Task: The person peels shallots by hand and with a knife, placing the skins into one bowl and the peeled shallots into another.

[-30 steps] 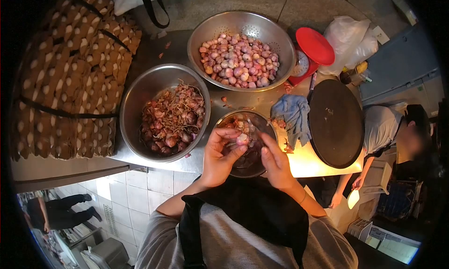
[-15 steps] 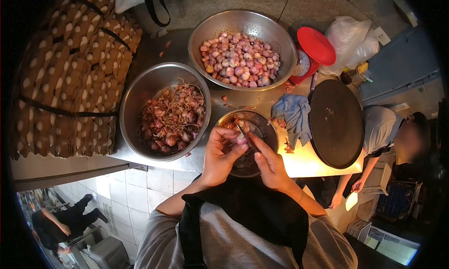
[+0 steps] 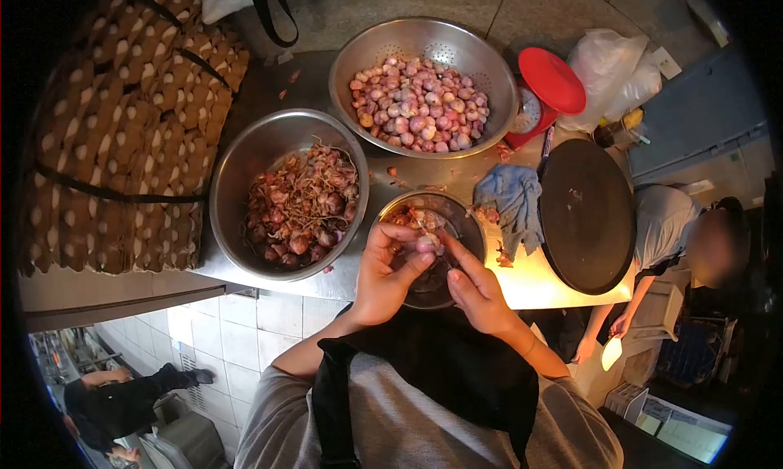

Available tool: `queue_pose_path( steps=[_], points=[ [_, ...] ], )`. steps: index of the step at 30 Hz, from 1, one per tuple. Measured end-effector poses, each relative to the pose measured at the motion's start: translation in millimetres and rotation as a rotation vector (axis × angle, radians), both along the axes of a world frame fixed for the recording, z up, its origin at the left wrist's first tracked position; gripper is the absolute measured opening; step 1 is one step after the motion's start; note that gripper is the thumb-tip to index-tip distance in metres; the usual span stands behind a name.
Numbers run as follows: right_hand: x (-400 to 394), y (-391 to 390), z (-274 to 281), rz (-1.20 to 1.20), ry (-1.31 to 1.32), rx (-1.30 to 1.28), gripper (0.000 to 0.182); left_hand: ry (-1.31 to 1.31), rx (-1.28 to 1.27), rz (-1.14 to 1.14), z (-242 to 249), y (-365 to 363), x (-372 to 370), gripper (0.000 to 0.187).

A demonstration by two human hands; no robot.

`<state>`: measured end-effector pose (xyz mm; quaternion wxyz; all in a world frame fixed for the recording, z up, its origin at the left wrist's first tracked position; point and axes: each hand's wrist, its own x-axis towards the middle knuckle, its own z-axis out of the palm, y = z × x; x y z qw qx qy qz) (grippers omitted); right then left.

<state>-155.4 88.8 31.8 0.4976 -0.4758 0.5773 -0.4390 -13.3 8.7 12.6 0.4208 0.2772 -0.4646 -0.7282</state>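
My left hand (image 3: 382, 275) pinches a partly peeled shallot (image 3: 427, 243) between thumb and fingers. Close against it on the right is my right hand (image 3: 481, 296), fingers closed around a small knife that is mostly hidden now. Both hands are above a small metal bowl (image 3: 479, 245) with papery skins (image 3: 414, 216) inside. To the left, a steel basin (image 3: 222, 216) holds unpeeled shallots (image 3: 298, 212) with dry roots. Farther back, a perforated steel colander (image 3: 342, 76) contains many peeled shallots (image 3: 420, 106).
A blue cloth (image 3: 512, 200) and a round dark tray (image 3: 589, 216) lie at right. Behind them stand a red scale (image 3: 553, 81) and plastic bags (image 3: 608, 73). Stacked egg trays (image 3: 122, 151) fill the left. One person (image 3: 665, 224) is at right, another (image 3: 106, 404) at lower left.
The knife blade, plainly visible before, has turned mostly out of sight beside the shallot. The shallot shows more fully between my fingers. The person at lower left has shifted position.
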Motion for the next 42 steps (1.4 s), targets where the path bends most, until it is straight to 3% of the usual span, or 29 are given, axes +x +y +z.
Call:
queue_pose_path(
  steps=[4, 13, 15, 17, 25, 28, 34, 36, 42],
  points=[
    [2.3, -3.9, -5.4, 0.005, 0.348, -0.272, 0.042, 0.006, 0.014, -0.011, 1.8, 2.4, 1.4, 0.031],
    [0.3, -5.1, -6.6, -0.022, 0.493, -0.334, 0.038, 0.011, -0.032, 0.002, -5.5, 2.7, 0.1, 0.031],
    [-3.5, -3.4, -13.1, -0.103, 0.245, -0.14, 0.037, 0.026, -0.037, 0.008, -2.8, 2.7, -0.6, 0.03],
    [-9.6, -1.1, -10.1, -0.177, -0.268, 0.064, 0.037, 0.04, -0.013, 0.01, 1.4, 1.5, -0.8, 0.029],
    [-4.1, 6.3, -0.4, -0.018, -0.338, 0.079, 0.044, 0.114, 0.135, 0.036, 2.6, 0.7, -3.7, 0.027],
    [1.9, 4.3, -7.1, -0.033, -0.151, -0.015, 0.043, 0.056, 0.006, 0.053, -4.9, 0.2, -4.7, 0.028],
    [4.6, 1.4, -18.8, -0.076, -0.029, -0.117, 0.042, 0.039, 0.067, 0.023, -5.1, 2.6, -4.5, 0.029],
    [2.9, 1.4, -18.1, -0.078, -0.085, -0.092, 0.041, 0.034, 0.069, -0.002, -5.3, 1.3, -3.3, 0.028],
    [-6.5, -0.1, -11.5, -0.118, -0.574, 0.091, 0.04, 0.186, 0.259, -0.069, 5.6, -0.2, -5.0, 0.023]
  ],
)
